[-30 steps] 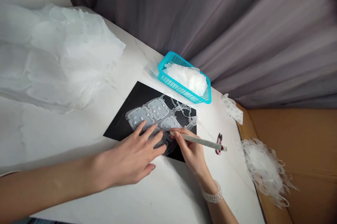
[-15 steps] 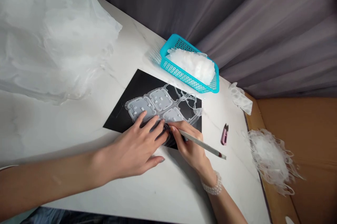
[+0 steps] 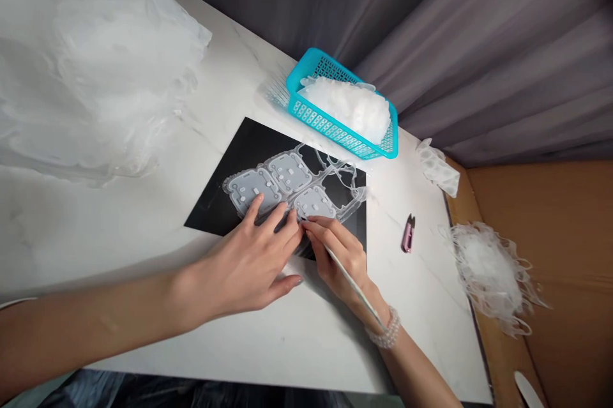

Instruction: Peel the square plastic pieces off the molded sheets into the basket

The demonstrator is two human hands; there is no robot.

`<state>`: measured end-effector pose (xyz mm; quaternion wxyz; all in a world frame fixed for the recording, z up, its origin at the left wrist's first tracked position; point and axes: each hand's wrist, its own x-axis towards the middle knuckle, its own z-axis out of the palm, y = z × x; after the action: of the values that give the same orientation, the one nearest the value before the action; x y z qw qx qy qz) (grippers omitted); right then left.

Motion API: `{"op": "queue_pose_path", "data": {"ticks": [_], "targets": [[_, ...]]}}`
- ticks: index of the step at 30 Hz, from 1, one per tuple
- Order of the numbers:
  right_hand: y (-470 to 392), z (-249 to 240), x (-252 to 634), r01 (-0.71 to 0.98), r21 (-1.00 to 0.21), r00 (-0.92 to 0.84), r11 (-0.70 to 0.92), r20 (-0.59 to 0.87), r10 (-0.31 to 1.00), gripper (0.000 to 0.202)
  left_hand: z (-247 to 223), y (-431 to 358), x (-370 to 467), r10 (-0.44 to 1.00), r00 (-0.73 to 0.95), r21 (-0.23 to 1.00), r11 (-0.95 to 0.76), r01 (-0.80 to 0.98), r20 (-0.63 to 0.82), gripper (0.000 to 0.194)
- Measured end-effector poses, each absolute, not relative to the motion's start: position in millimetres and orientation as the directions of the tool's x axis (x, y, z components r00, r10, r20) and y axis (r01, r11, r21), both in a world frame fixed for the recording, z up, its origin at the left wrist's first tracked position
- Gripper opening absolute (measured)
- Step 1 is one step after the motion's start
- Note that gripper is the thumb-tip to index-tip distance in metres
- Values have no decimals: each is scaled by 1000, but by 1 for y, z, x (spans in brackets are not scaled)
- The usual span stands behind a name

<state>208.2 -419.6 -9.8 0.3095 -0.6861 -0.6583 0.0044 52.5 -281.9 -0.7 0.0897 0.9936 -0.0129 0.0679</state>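
A translucent moulded sheet (image 3: 289, 173) of rounded panels joined by thin strips lies on a black mat (image 3: 242, 143). At its right end the strips surround open gaps. My left hand (image 3: 249, 264) rests flat, fingers spread, with fingertips on the near edge of the sheet. Pinched in my right hand (image 3: 341, 258) is a slim pale pen-like tool (image 3: 353, 285). Its working tip is hidden near my left fingertips, at the sheet's near edge. The tool's rear end runs back toward my bracelet (image 3: 387, 330).
A pile of translucent sheets (image 3: 105, 69) covers the table's left. Behind the mat stands a blue basket (image 3: 330, 133) of whitish pieces. Pink thread snips (image 3: 408, 234) lie at right, near a clear moulded piece (image 3: 438, 167). Stringy scraps (image 3: 491, 274) hang over a cardboard box (image 3: 565, 242).
The tool in my right hand has swung steeper, its rear end now toward my wrist. My left hand stays on the sheet. The whole view has shifted slightly.
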Motion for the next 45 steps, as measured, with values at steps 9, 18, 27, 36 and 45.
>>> {"op": "queue_pose_path", "data": {"ticks": [9, 18, 27, 36, 45], "targets": [[-418, -13, 212, 947, -318, 90, 39, 379, 921, 35, -8, -291, 53, 103, 981, 101, -991, 87, 166, 54], [-413, 1, 217, 980, -159, -70, 115, 262, 963, 34, -15, -299, 54, 148, 972, 85, -987, 135, 183, 64], [-409, -3, 225, 798, -601, 311, -44, 349, 884, 30, -17, -299, 53, 149, 974, 109, -985, 132, 173, 70], [-544, 52, 381, 17, -998, 1000, -52, 18, -11, 13, -19, -299, 51, 152, 974, 156, -980, 127, 165, 73], [-466, 77, 253, -211, -968, 894, 139, -133, 427, 21, 17, -266, 58, 300, 881, 700, -712, -49, 367, 31]]}}
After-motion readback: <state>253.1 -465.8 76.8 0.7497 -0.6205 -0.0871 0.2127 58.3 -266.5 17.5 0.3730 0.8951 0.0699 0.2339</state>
